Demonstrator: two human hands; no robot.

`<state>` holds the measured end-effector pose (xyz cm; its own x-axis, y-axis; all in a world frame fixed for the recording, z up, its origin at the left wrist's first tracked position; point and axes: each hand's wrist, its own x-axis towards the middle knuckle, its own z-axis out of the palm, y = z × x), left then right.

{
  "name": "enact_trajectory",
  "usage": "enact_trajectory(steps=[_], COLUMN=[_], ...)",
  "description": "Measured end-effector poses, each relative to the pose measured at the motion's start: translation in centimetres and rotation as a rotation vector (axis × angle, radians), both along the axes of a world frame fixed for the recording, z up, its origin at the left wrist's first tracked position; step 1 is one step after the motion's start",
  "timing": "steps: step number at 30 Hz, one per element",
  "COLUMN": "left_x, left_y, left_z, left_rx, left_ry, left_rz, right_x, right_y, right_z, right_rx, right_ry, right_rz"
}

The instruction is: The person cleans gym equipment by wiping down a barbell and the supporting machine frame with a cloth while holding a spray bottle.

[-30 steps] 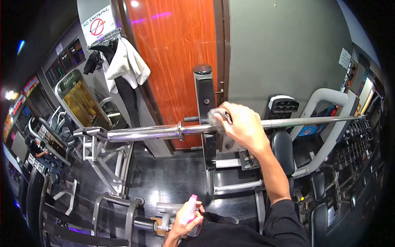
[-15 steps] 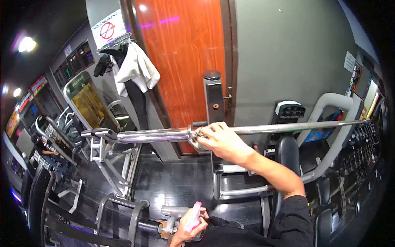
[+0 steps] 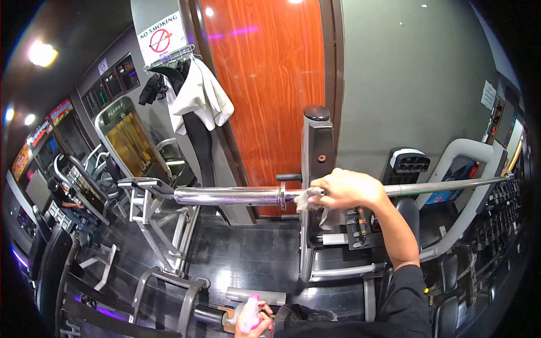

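A barbell stretches sideways in front of me, its thick chrome sleeve on the left and the thinner shaft running off to the right. Just right of the sleeve's collar, my right hand is closed on a greyish rag against the bar. Part of the rag hangs below the fingers. Low in the view, my left hand is wrapped around a spray bottle with a pink and whitish trigger head. The bottle's body is largely hidden.
A black upright post stands behind the bar, before a reddish wooden door. White and black clothes hang at left. Gym machine frames stand on the dark floor. A person is far left; dumbbell racks line the right.
My right hand has slid right, off the collar and onto the shaft, and more of the rag shows. My left hand still holds the spray bottle, now lower in view. The camera has shifted slightly.
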<state>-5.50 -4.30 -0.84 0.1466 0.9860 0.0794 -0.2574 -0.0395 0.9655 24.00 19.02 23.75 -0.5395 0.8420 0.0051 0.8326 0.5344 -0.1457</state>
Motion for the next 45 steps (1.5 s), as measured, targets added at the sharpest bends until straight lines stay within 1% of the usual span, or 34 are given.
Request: enact_trajectory(steps=[2, 3, 4, 6, 7, 8, 9, 10, 11, 12, 13, 14, 16, 19, 20, 22, 23, 24, 26, 28, 29, 30, 32, 34, 36, 37, 38, 40, 41, 42, 44, 45], left_x=[-0.3, -0.5, -0.5, -0.3, -0.2, 0.2, 0.5, 0.7, 1.2, 1.6, 2.0, 2.4, 2.9, 2.9, 2.9, 2.6, 2.3, 2.0, 1.6, 0.8, 1.0, 1.3, 1.6, 2.0, 2.7, 2.7, 2.7, 3.0, 2.8, 2.6, 2.2, 1.8], left_y=[-0.1, -0.2, 0.0, 0.6, 1.1, 1.5, 1.9, 2.3, 2.6, 2.9, 3.0, 2.9, 2.7, 2.1, 2.2, 2.1, 2.0, 2.2, 1.9, 2.1, 2.3, 2.5, 2.9, 3.0, 3.0, 3.0, 2.9, 2.9, 2.8, 2.7, 2.1, 2.2], left_z=[0.2, 0.3, 0.3, 0.2, 0.1, 0.1, 0.2, 0.4, 0.7, 1.3, 2.1, 2.7, 2.9, 2.0, 1.8, 1.4, 1.2, 1.3, 1.4, -0.4, 0.0, 0.5, 1.5, 2.4, 3.0, 2.7, 2.7, 2.5, 2.2, 1.7, 0.3, -0.5], left_rx=[-0.017, -0.058, -0.063, -0.049, -0.031, -0.033, -0.048, -0.060, -0.002, 0.003, 0.026, 0.050, 0.051, -0.039, -0.036, 0.027, 0.016, 0.018, -0.047, -0.076, -0.060, -0.042, -0.026, -0.009, -0.053, -0.033, -0.030, 0.000, 0.031, 0.038, -0.021, -0.007], left_ry=[-0.049, -0.040, -0.050, -0.078, -0.062, -0.071, -0.055, -0.035, 0.016, 0.016, 0.071, 0.124, 0.117, -0.042, -0.034, 0.007, 0.007, 0.011, -0.040, -0.037, -0.032, -0.024, 0.013, 0.059, 0.018, 0.053, 0.058, 0.065, 0.092, 0.092, -0.038, -0.042], left_rz=[0.013, 0.017, 0.016, 0.004, -0.021, -0.029, -0.073, -0.119, -0.143, -0.150, -0.168, -0.194, -0.203, -0.174, -0.178, -0.190, -0.185, -0.189, -0.142, -0.131, -0.144, -0.158, -0.175, -0.197, -0.205, -0.222, -0.226, -0.218, -0.219, -0.211, -0.152, -0.162], right_x=[0.9, 1.3, 1.9, 1.9, 1.0, -0.1, -0.8, -1.4, -1.1, -1.0, -0.6, -0.5, -0.6, -0.2, 0.1, 1.1, 2.0, 3.3, 4.8, 5.2, 5.0, 4.7, 2.3, -0.1, -1.7, -1.3, -1.1, -1.1, -1.2, -0.6, 0.0, 0.3], right_y=[-0.2, -0.9, -1.4, -2.0, -2.2, -2.3, -2.0, -2.1, -2.8, -3.4, -2.4, -2.0, -1.7, -1.5, -1.7, -3.1, -3.5, -3.9, -4.9, -5.1, -4.8, -4.1, -3.2, -2.7, -2.8, -2.7, -2.8, -3.3, -3.9, -3.9, -4.4, -4.6], right_z=[1.5, 2.4, 2.4, 0.7, -0.2, -1.7, -4.1, -5.2, -5.3, -4.9, -5.6, -5.4, -5.2, -5.0, -4.5, -2.5, -1.8, -1.4, -0.1, -0.8, -1.7, -3.0, -5.2, -8.0, -9.8, -10.0, -10.9, -13.7, -14.9, -17.0, -20.4, -21.8], right_rx=[-0.120, -0.094, 0.019, 0.317, 0.388, 0.414, 0.512, 0.610, 0.482, 0.351, 0.321, 0.243, 0.221, 0.162, 0.166, 0.012, 0.002, 0.004, 0.017, 0.169, 0.242, 0.315, 0.301, 0.501, 0.621, 0.645, 0.650, 0.535, 0.374, 0.227, -0.156, -0.158], right_ry=[-0.036, -0.067, -0.040, 0.070, 0.194, 0.208, 0.258, 0.310, 0.365, 0.421, 0.466, 0.523, 0.477, 0.420, 0.428, 0.301, 0.183, 0.091, 0.104, 0.295, 0.472, 0.673, 0.862, 0.460, 0.610, 0.665, 0.668, 1.159, 1.413, 1.550, 1.880, 1.879], right_rz=[-0.089, -0.188, -0.218, -0.277, -0.256, -0.219, -0.084, 0.052, 0.004, -0.042, 0.002, -0.023, -0.057, -0.068, -0.072, -0.239, -0.317, -0.339, -0.438, -0.542, -0.474, -0.306, -0.114, 0.010, -0.163, -0.112, -0.117, -0.241, -0.275, -0.291, -0.448, -0.444])
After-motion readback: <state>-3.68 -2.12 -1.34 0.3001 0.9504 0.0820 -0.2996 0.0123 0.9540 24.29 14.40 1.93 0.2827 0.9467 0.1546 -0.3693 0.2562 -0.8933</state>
